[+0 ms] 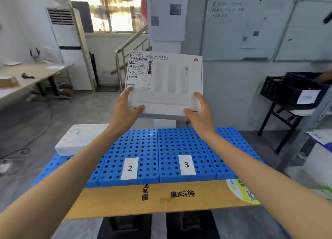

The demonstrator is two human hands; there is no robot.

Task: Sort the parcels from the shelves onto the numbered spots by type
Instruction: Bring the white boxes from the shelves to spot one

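Two hands hold one flat white parcel in the air above the numbered spots.

The blue perforated surface lies below the parcel and nearer the person, with a brown cardboard sheet across its near edge. The white parcel is tilted face toward the camera, its long side running left to right and a shipping label on its upper left corner. A second white box lies on the surface's left part; any number marking its spot is hidden. The left hand and right hand each clamp a near corner, thumbs on top, fingers underneath and out of sight. Tag 2 sits below the left hand and tag 3 below the right, about equally close, so I judge that either spot means lowering the parcel toward the person. The label's small print is too blurred to read.
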